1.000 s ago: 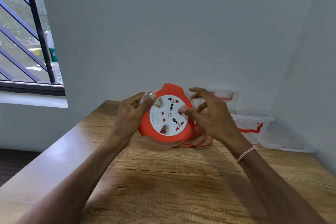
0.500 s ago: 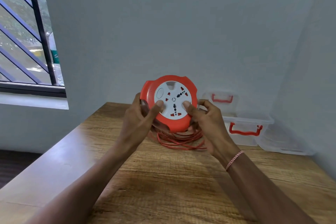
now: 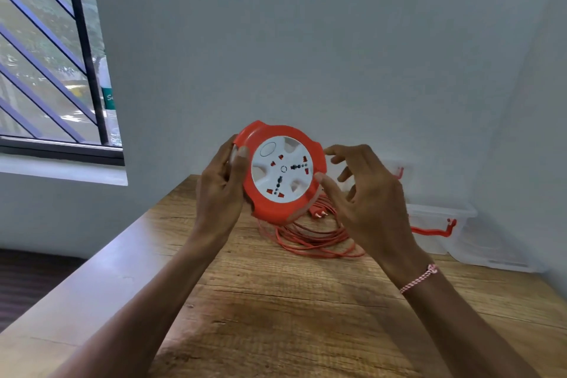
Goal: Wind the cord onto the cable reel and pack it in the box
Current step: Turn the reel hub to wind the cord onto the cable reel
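I hold the round orange cable reel (image 3: 277,175) with its white socket face toward me, lifted above the wooden table (image 3: 291,310). My left hand (image 3: 219,190) grips the reel's left rim, thumb on the front. My right hand (image 3: 359,193) touches the white face's right edge with its thumb tip, the other fingers spread and off the reel. The orange cord (image 3: 310,238) lies in loose loops on the table under and behind the reel, its plug (image 3: 317,212) resting on the pile. A clear plastic box (image 3: 441,224) with orange latches stands at the back right.
A clear lid (image 3: 497,255) lies flat to the right of the box, against the right wall. The grey back wall runs just behind the table. A barred window (image 3: 52,49) is at the left, beyond the table's left edge.
The reel's white face has turned since half a second ago. My right hand's fingers have come off the rim and spread, leaving only the thumb on the face. My left hand keeps its grip.
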{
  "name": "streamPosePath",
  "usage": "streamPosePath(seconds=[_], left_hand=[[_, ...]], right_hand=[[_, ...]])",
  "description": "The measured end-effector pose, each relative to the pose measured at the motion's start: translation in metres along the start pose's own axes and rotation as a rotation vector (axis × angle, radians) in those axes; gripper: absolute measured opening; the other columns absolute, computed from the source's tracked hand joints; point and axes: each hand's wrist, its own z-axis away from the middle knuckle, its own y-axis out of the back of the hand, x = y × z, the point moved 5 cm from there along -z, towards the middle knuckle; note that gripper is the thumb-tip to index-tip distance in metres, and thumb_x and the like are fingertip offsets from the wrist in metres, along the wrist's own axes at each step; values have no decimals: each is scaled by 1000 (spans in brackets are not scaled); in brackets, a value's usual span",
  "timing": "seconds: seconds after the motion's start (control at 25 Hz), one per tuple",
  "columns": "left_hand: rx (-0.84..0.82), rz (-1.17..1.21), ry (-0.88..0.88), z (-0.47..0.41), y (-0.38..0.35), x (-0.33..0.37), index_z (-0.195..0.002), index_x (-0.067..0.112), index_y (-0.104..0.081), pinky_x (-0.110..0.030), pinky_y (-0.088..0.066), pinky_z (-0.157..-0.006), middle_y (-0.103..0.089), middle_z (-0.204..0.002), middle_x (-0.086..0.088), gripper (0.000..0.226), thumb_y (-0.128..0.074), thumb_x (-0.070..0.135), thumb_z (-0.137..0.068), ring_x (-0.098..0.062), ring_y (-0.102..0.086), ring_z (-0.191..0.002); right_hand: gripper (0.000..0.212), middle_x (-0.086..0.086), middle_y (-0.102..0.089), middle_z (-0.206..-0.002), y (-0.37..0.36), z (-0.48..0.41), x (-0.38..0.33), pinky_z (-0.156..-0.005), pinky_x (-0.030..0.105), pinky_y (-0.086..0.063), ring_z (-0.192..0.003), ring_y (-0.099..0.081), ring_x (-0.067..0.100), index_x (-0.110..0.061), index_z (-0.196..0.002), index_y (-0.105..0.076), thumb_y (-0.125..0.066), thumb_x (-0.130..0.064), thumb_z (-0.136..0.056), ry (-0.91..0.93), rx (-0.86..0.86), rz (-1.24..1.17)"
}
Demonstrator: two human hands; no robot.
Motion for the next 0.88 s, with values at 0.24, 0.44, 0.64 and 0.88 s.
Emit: streamPosePath(seconds=[0.24,0.44,0.64,0.88], left_hand=[[-145,-148,-35,3,-9,-4,-137,39,-64,-58,-65,-72,-80,-101,-2,44,-46,61,-104,-24,-80,-88],[-146,-1,-12,5,-12,1,-133,39,-66,-30,-66,-67,-80,-109,9,37,-47,55,-106,-15,-80,-95],[-86,-4,38,7,-8,5,-104,37,-70,-24,-49,-43,-72,-75,-7,34,-51,64,-99,-21,-68,-57],[-114,-56,97,10,-10,-9,-105,25,-71,-41,-58,-52,-73,-73,-7,41,-50,60,-101,-28,-72,-64]], right_hand=[[66,-3,-52,-139,-17,2,6,-83,27,-53,-118,-56,14,-34,-144,-42,-70,-57,-89,-101,-147,10],[55,-6,-75,-114,-26,12,37,-78,43,-65,-93,-75,10,-31,-130,-62,-73,-60,-85,-595,-334,-685],[39,6,-79,-103,-36,20,38,-86,58,-60,-96,-73,41,-23,-118,-72,-76,-48,-88,-741,-247,-966],[54,-9,-68,-119,-16,8,25,-70,28,-61,-92,-70,10,-26,-133,-61,-69,-56,-90,-486,-175,-324]])
